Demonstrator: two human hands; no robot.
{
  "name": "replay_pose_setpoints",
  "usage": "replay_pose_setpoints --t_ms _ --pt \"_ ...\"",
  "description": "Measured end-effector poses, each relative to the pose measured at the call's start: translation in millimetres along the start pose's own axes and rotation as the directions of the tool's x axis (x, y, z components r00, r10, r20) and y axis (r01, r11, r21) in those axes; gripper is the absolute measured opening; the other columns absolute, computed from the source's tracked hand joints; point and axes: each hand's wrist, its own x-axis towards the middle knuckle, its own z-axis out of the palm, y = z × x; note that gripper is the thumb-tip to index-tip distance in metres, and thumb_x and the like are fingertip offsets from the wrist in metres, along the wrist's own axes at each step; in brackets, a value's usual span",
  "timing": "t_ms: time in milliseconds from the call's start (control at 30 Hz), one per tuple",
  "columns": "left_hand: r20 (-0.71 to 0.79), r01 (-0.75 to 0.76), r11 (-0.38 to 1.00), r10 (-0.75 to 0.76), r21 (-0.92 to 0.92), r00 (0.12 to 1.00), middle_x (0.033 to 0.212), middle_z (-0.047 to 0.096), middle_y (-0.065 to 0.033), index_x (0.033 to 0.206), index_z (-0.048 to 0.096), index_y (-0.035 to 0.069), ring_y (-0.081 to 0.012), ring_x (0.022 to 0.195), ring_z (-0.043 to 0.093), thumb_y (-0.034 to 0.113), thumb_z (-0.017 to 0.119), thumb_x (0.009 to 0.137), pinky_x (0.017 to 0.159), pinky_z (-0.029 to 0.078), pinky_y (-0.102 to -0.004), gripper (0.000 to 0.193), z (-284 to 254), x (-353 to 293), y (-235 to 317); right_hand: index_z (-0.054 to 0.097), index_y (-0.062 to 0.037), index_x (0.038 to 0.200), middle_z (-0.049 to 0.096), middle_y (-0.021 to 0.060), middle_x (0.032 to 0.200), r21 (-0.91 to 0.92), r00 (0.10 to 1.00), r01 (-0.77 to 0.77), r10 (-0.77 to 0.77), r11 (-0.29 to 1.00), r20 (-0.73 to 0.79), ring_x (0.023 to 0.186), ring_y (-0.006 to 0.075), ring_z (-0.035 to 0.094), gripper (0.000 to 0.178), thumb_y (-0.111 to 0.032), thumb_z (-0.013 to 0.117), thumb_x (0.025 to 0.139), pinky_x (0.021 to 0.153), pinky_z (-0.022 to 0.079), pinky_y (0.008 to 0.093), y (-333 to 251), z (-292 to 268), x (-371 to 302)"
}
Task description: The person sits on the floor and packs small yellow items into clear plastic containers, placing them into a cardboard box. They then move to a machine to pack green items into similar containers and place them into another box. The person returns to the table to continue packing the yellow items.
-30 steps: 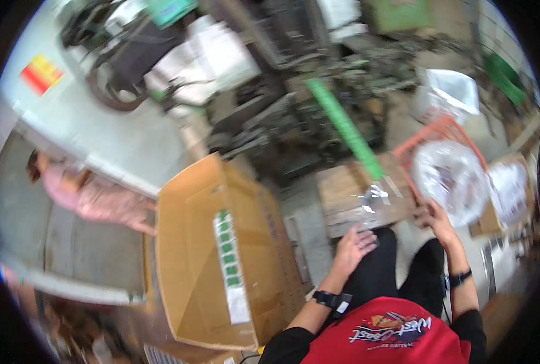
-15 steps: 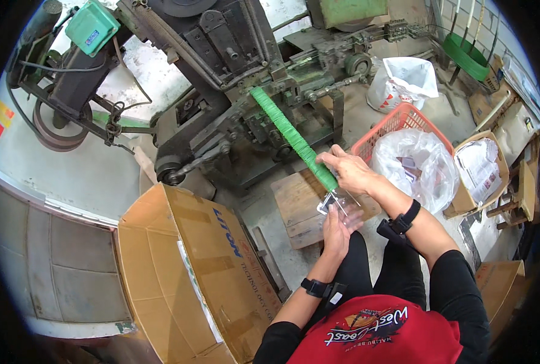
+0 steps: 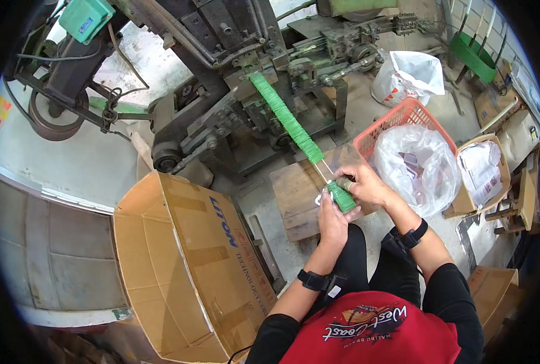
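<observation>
A long stack of thin green pieces [image 3: 288, 121] hangs on a pair of slim light rods [image 3: 324, 170] that slope down from the machine toward me. At the rods' near end, a short bundle of green pieces [image 3: 341, 197] sits apart from that stack. My left hand [image 3: 334, 219] cups the bundle from below, with a small white item [image 3: 323, 198] by its thumb that I cannot make out. From the right, my right hand [image 3: 362, 185] grips the bundle's upper side with thumb and fingers.
The dark machine [image 3: 221, 115] stands ahead, a wooden board [image 3: 294, 209] below the rods. To the left is an open cardboard box [image 3: 215, 261]. On the right are a red basket [image 3: 412, 106], a clear plastic bag [image 3: 427, 182], a white sack [image 3: 409, 79] and a paper-filled carton [image 3: 482, 173].
A short green bundle has been drawn down from the stack, baring the rods between them. My right hand moved down and right to my left hand. The clear plastic seen around my left hand no longer shows.
</observation>
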Motion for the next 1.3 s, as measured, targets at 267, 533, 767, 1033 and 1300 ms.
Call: replay_pose_setpoints --t_ms 267,533,767,1033,1300 --pt "-0.116 0.31 0.927 -0.291 0.211 0.95 0.097 0.061 -0.0109 0.111 0.05 0.012 -0.0244 0.087 0.062 0.05 0.038 0.092 0.065 0.052 -0.0429 0.044 14 19 14 0.063 -0.003 0.093 0.061 0.0188 0.095 -0.57 0.909 0.061 -0.282 0.819 -0.308 0.088 0.0374 0.058 0.029 -0.001 0.053 0.065 0.076 0.046 0.0436 -18 25 -26" --pt "0.161 0.389 0.858 -0.458 0.335 0.874 0.066 0.058 -0.0141 0.097 0.047 0.002 -0.0276 0.045 0.061 0.03 0.038 0.093 0.028 0.044 -0.0312 0.029 11 -65 17 0.057 0.005 0.098 0.056 0.0177 0.097 -0.406 0.829 0.068 -0.278 0.911 -0.485 0.1 0.0308 0.053 0.042 0.008 0.041 0.059 0.093 0.036 0.0354 -37 -6 -103" --pt "0.248 -0.024 0.8 -0.157 0.6 0.956 0.069 0.061 -0.0147 0.096 0.049 0.003 -0.0267 0.047 0.062 0.028 0.045 0.093 0.031 0.047 -0.0282 0.026 -2 -118 211 0.058 0.0054 0.102 0.061 0.0208 0.093 -0.618 0.945 -0.212 -0.003 0.757 -0.328 0.088 0.0343 0.059 0.021 -0.003 0.051 0.083 0.081 0.044 0.036 21 -21 -119" --pt "-0.207 -0.29 0.777 0.47 0.558 0.858 0.082 0.061 -0.0093 0.099 0.055 0.001 -0.0185 0.058 0.061 0.028 0.049 0.092 0.041 0.053 -0.0309 0.028 -178 -148 390 0.059 0.0022 0.102 0.062 0.0209 0.095 -0.6 0.94 -0.249 0.34 0.76 0.041 0.084 0.0358 0.059 0.026 -0.004 0.06 0.077 0.073 0.045 0.0389 47 35 -118" --pt "-0.57 0.009 0.825 0.382 0.565 0.728 0.072 0.062 -0.0053 0.087 0.062 0.005 -0.0154 0.057 0.059 0.027 0.055 0.088 0.037 0.043 -0.0297 0.023 -406 -146 325 0.058 0.0027 0.101 0.062 0.021 0.092 -0.668 0.926 -0.197 0.36 0.718 0.114 0.085 0.0345 0.059 0.028 0.001 0.054 0.074 0.071 0.046 0.0388 56 44 -110"
